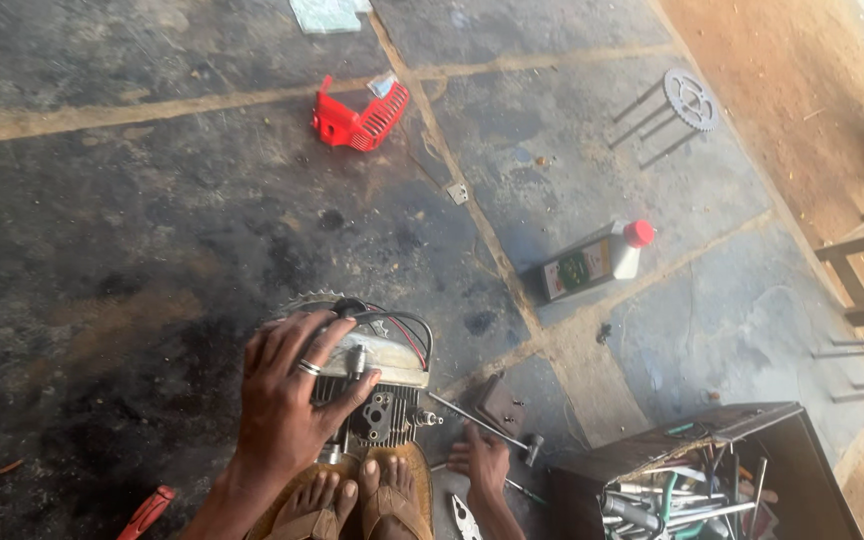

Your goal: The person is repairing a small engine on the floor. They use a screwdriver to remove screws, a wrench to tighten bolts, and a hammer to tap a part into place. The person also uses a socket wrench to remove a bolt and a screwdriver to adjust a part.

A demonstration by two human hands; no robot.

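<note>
Fingers (327,340) of the left hand (287,400) are spread and laid over the top of a small engine (384,385), with the thumb reaching down across its finned front; a ring is worn on one finger. The engine is stood on the stone floor (152,230) directly in front of the person's sandalled feet (357,500), and black and red wires (407,335) are looped over its upper edge. A toothed sprocket edge (312,298) is seen just behind the hand.

The right hand (482,462) is placed low on the floor just right of the engine, fingers slightly spread and pointing left; whether anything is gripped cannot be told. A long metal wrench (482,425) is lying just above that hand, between the engine and a small dark block (504,405). Pliers (466,518) are seen at the bottom edge beside the wrist.

Further out, an open toolbox (692,480) filled with tools is set at the lower right. A grey oil bottle with a red cap (597,262) is lying on its side well apart from the engine. A red plastic cover (359,118) is found farther up the floor, and a sprocket with studs (687,102) at the upper right. A red-handled tool (147,510) is lying at the lower left.
</note>
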